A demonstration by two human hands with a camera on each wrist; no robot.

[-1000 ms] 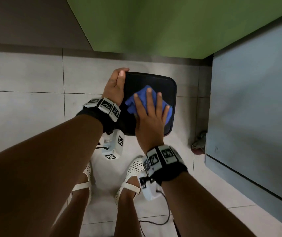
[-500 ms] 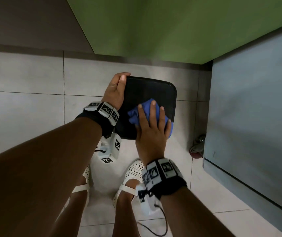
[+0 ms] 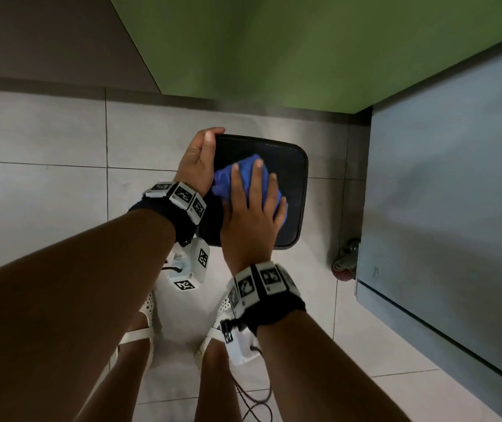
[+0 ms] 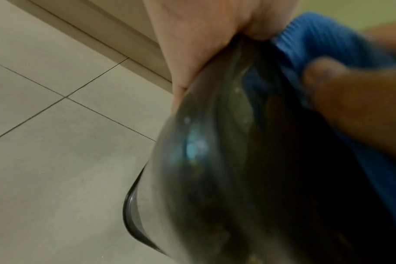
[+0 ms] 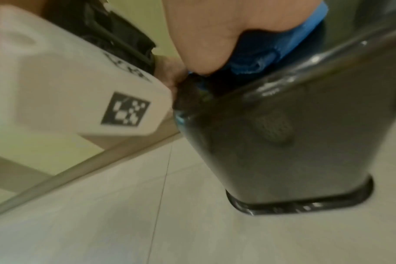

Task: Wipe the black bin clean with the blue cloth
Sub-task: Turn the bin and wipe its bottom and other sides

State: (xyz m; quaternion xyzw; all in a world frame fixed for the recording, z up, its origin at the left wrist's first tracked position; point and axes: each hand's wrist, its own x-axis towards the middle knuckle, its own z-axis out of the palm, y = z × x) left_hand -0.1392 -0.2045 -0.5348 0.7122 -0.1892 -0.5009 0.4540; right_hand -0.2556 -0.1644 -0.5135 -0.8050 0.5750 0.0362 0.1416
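Note:
The black bin (image 3: 292,190) stands on the tiled floor and I look down on its glossy closed lid. My left hand (image 3: 196,161) grips the lid's left edge, thumb on top and fingers down the side. My right hand (image 3: 251,205) lies flat, fingers straight, pressing the bunched blue cloth (image 3: 228,181) onto the left half of the lid. In the left wrist view the bin's (image 4: 215,160) side is blurred, with the cloth (image 4: 323,39) above it. The right wrist view shows the bin's (image 5: 294,139) tapered body and the cloth (image 5: 289,44) under my palm.
A grey cabinet (image 3: 457,208) on a castor wheel (image 3: 345,260) stands close to the bin's right. A green wall (image 3: 274,41) is behind it. My feet in white shoes (image 3: 146,324) are just in front, and a cable (image 3: 256,400) trails on the floor.
My right hand slid the cloth toward the lid's near edge, then back away and a little left. The left hand has kept its hold on the bin's edge.

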